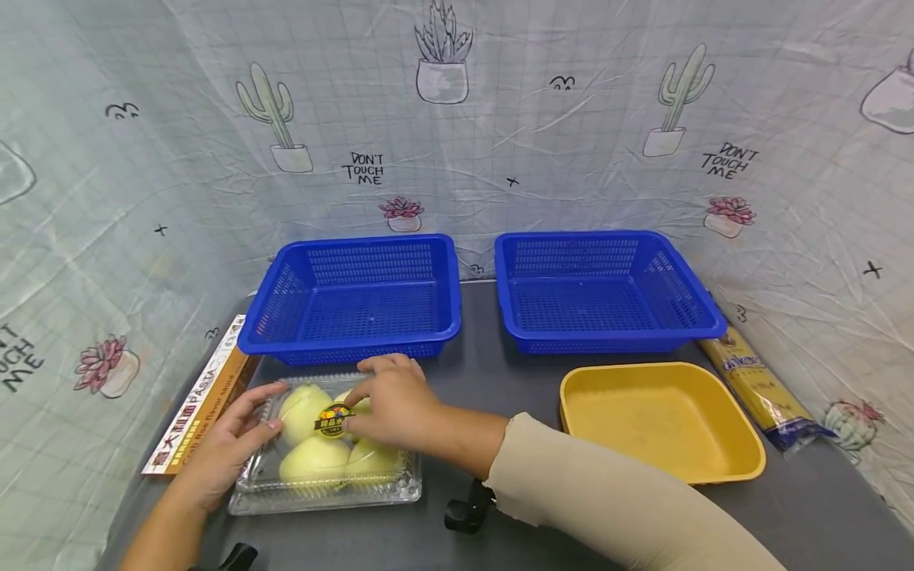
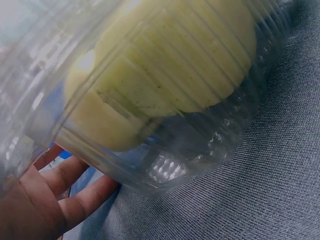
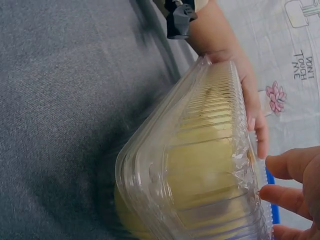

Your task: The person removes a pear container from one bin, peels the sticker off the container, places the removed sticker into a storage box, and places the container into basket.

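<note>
A creased pale cloth [image 1: 514, 143], gridded and printed with potted cacti [image 1: 274, 111] and the words "DON'T TOUCH ME" [image 1: 367, 169], fills the frame's top and both sides; a dark grey table [image 1: 400, 539] spans the bottom.

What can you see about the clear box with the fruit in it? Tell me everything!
The box is see-through and shiny, like thin plastic, with ridged sides and a rim. Pale yellow-green fruits show inside, under a dark sticker with yellow writing. It looks closed and lies flat on the grey table, this side of the left blue basket. The left hand touches its left side; the right hand is over its top.
</note>
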Tool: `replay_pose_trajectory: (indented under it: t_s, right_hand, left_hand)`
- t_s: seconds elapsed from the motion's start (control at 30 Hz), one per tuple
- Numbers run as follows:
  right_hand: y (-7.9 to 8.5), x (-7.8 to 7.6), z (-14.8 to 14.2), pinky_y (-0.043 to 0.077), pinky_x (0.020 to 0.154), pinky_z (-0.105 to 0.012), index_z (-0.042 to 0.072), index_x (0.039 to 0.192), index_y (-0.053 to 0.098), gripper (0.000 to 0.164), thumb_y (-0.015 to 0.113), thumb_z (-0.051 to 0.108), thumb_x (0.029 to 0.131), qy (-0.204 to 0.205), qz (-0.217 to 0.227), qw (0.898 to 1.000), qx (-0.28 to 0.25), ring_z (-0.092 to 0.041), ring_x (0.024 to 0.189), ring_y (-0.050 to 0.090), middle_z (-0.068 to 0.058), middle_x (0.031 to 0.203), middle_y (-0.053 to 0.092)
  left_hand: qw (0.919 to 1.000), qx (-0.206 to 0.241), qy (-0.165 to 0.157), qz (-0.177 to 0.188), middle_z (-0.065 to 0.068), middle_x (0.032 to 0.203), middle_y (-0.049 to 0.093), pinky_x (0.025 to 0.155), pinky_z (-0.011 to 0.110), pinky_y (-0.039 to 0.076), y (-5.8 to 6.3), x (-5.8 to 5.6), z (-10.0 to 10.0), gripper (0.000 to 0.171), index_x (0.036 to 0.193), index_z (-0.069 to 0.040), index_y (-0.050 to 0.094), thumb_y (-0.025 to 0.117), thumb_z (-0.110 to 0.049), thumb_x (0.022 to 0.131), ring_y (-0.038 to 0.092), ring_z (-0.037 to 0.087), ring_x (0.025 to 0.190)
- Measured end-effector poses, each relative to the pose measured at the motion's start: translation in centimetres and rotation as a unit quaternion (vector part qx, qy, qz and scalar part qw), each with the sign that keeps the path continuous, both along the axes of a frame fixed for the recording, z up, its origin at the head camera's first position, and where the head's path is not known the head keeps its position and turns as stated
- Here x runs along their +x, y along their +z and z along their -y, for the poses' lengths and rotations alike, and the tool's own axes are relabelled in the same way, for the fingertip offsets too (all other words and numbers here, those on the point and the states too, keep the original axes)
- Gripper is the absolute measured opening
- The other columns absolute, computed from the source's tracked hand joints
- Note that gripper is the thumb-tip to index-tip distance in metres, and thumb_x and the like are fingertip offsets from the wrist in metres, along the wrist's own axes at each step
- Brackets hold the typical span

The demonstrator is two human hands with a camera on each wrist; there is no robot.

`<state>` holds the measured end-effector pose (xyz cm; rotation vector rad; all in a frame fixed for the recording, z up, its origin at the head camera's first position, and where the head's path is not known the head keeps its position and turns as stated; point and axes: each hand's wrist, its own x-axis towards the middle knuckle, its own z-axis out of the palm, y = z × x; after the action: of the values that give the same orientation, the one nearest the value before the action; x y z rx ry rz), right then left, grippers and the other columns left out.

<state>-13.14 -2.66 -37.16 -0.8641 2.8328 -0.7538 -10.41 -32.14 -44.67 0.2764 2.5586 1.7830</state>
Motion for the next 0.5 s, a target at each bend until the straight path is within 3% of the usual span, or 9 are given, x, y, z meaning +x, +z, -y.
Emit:
replay_pose_trajectory:
  t_s: [0.1, 0.3, 0.5]
  right_hand:
    - [0.0, -0.1, 0.2, 0.031, 0.121, -0.046, 0.032, 0.107, 0.085, 0.018, 0.083, 0.039, 0.090, -0.014, 0.019, 1.000, -0.017, -0.024, 0.142, 0.046, 0.004, 0.153, 0.058]
    - [-0.2, -0.4, 1.0, 0.031, 0.120, -0.051, 0.035, 0.092, 0.083, 0.007, 0.086, 0.030, 0.088, -0.052, 0.057, 0.996, -0.036, -0.023, 0.136, 0.049, 0.007, 0.146, 0.061]
    - [-0.1, -0.7, 1.7, 0.035, 0.114, -0.045, 0.039, 0.075, 0.076, 0.019, 0.089, 0.032, 0.087, -0.089, 0.067, 0.993, -0.026, -0.016, 0.126, 0.052, 0.017, 0.134, 0.064]
  left_hand:
    - [1.0000, 0.005, -0.002, 0.000, -0.027, 0.146, 0.052, 0.085, 0.020, 0.053, 0.0, 0.0, 0.0, 0.050, 0.155, -0.014, 0.053, 0.062, -0.005, 0.107, 0.060, -0.005, 0.118]
    - [1.0000, 0.006, -0.004, -0.002, -0.017, 0.151, 0.054, 0.086, 0.021, 0.054, -0.1, 0.1, 0.0, 0.049, 0.154, -0.019, 0.055, 0.063, -0.005, 0.107, 0.061, -0.002, 0.117]
    - [1.0000, -0.004, 0.001, 0.005, -0.012, 0.154, 0.053, 0.086, 0.022, 0.054, -0.1, 0.0, 0.0, 0.049, 0.154, -0.020, 0.055, 0.063, -0.008, 0.107, 0.060, -0.003, 0.118]
